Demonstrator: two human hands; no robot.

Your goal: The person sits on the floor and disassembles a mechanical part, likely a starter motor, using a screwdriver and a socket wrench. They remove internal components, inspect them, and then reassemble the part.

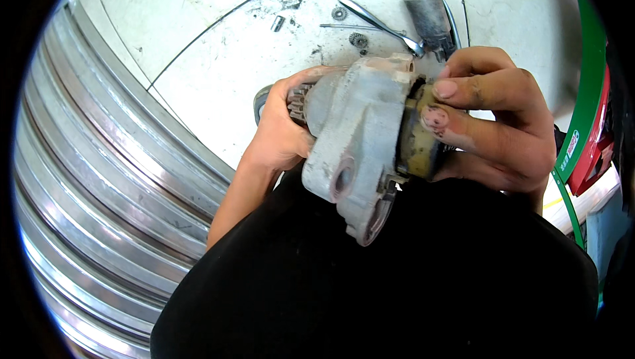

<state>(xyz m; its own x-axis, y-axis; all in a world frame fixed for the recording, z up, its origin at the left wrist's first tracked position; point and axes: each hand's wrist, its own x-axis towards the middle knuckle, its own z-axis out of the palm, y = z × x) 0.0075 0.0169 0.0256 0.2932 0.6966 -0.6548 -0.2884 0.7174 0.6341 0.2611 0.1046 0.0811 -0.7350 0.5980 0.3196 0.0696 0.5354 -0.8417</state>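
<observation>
OK, head cam: L hand clamped round gear end of grey metal housing, fingers partly hidden; housing held up above dk clothing. R hand fingers bent, tips close tog., gripping yellowish rnd pc at housing's R side. Ratchet on floor beyond.

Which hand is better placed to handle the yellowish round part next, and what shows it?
Probably the right hand: its fingers are on the yellowish round part, while the left hand supports the grey metal housing from the toothed gear's side.
</observation>
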